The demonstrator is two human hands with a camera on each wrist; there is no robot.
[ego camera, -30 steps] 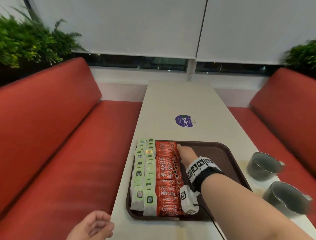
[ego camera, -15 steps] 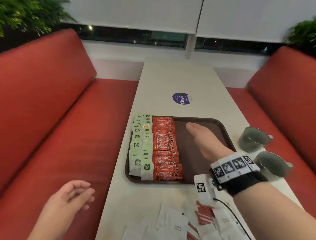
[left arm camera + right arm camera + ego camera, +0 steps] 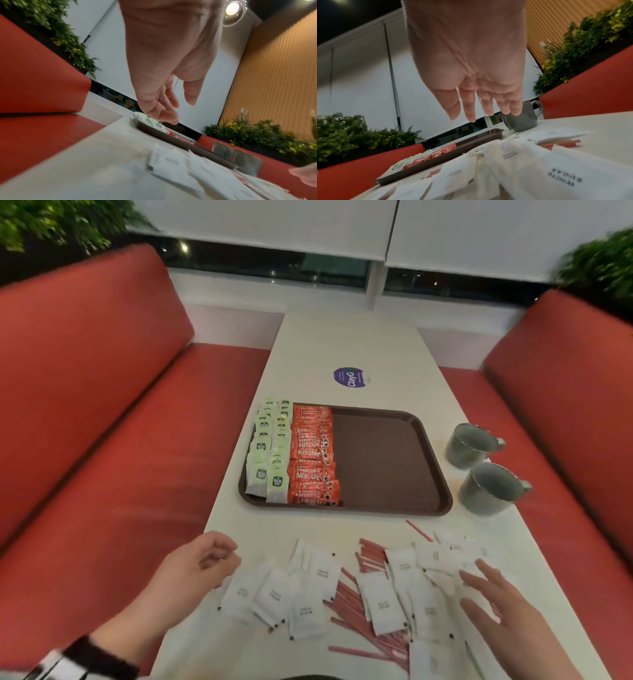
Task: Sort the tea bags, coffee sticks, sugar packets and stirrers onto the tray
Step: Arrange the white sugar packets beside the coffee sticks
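Observation:
A brown tray lies mid-table, with green tea bags in its left columns and red coffee sticks beside them; its right half is bare. White sugar packets and pink stirrers lie scattered on the near table. My left hand hovers over the left end of the scatter, fingers loosely curled and empty. My right hand hovers over the right-hand packets with fingers spread straight; in the right wrist view the right hand is above the sugar packets, holding nothing.
Two grey mugs stand right of the tray. A purple sticker marks the far table. Red bench seats flank the narrow white table, with plants behind them.
My right hand has drawn back from the tray's coffee sticks to above the sugar packets. My left hand has come up from the bench over the table's left edge. The view tilted down.

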